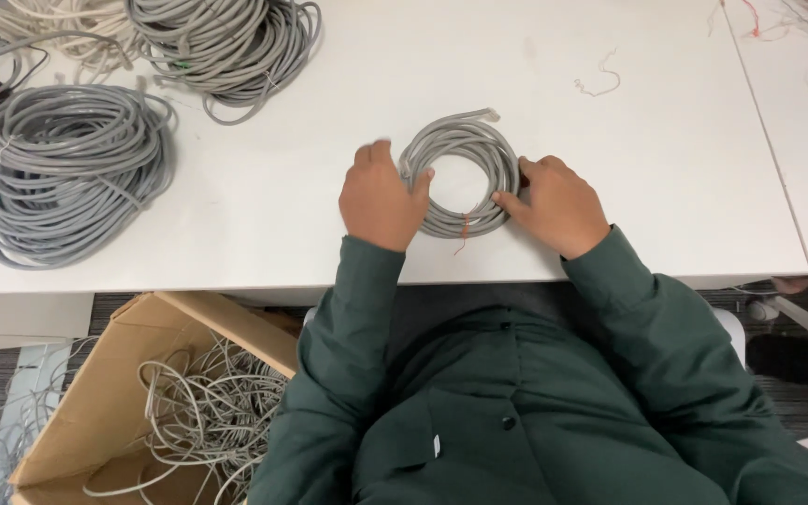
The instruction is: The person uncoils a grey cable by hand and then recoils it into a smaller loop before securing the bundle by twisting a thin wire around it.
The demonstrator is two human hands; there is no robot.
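A small coil of grey cable (465, 150) lies flat on the white table (264, 206), near its front edge. A thin red tie hangs from the coil's near side. My left hand (381, 196) grips the coil's left side, thumb inside the ring. My right hand (558, 204) presses on the coil's right side with fingers curled on the strands. One cable end sticks out at the top of the coil.
Two large grey cable bundles lie at the left (67, 173) and back left (226, 42). A cardboard box (95, 411) of loose cable stands on the floor below left. Thin wire scraps (600, 79) lie at the back right. A table seam (764, 131) runs on the right.
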